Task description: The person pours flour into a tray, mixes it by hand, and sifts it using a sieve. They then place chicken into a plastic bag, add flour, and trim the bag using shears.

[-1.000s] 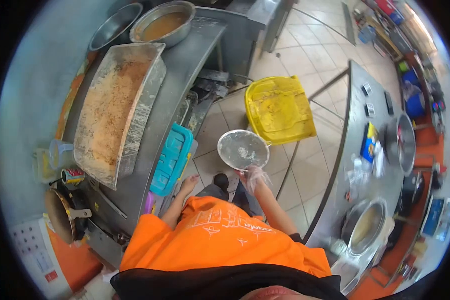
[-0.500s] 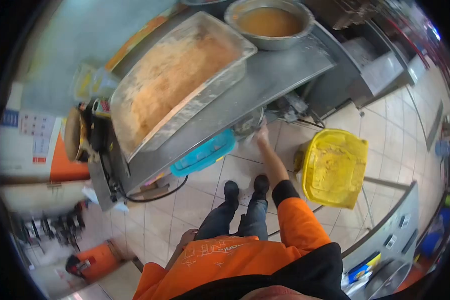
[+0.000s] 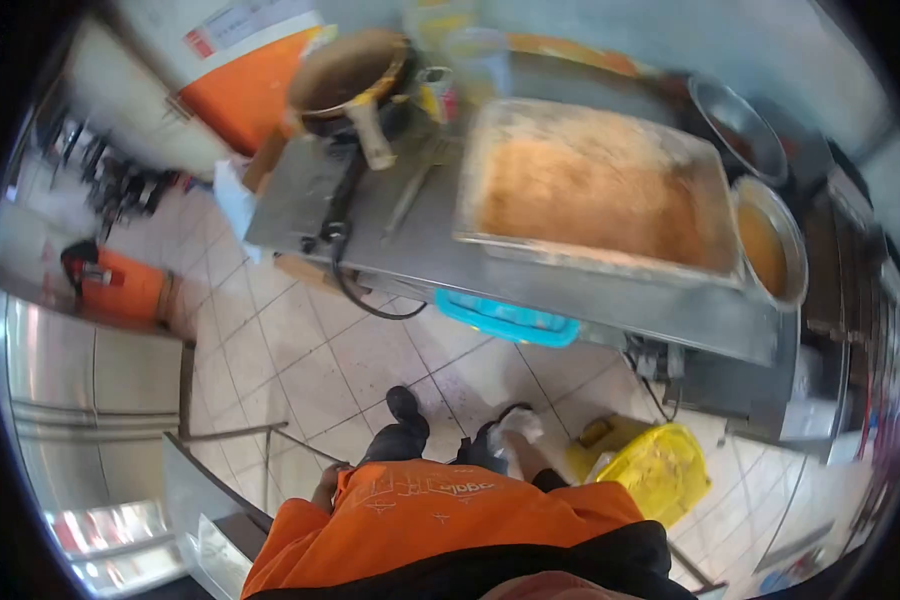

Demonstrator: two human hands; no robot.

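My right hand (image 3: 511, 441) is low in front of my right leg, wrapped in or gripping a crumpled whitish piece of thin plastic or cloth (image 3: 526, 428); blur hides its exact kind. Just right of it stands a yellow bin (image 3: 660, 475). My left hand (image 3: 328, 484) hangs at my left hip beside the orange shirt, its fingers mostly hidden. On the steel table ahead rests a large metal tray (image 3: 600, 258) with light brown powder (image 3: 590, 200). To its right is a metal bowl (image 3: 792, 255) of brownish liquid.
Under the table edge sits a turquoise plastic container (image 3: 505, 318). A pot with a handle (image 3: 350, 80) and a can (image 3: 436, 95) stand at the table's left end, where a black cable (image 3: 355, 295) hangs down. Behind the tray leans another metal bowl (image 3: 738, 125).
My view has swung left. My right hand has drawn back from under the table toward my leg, now with the whitish piece at it. My left hand stays by my hip.
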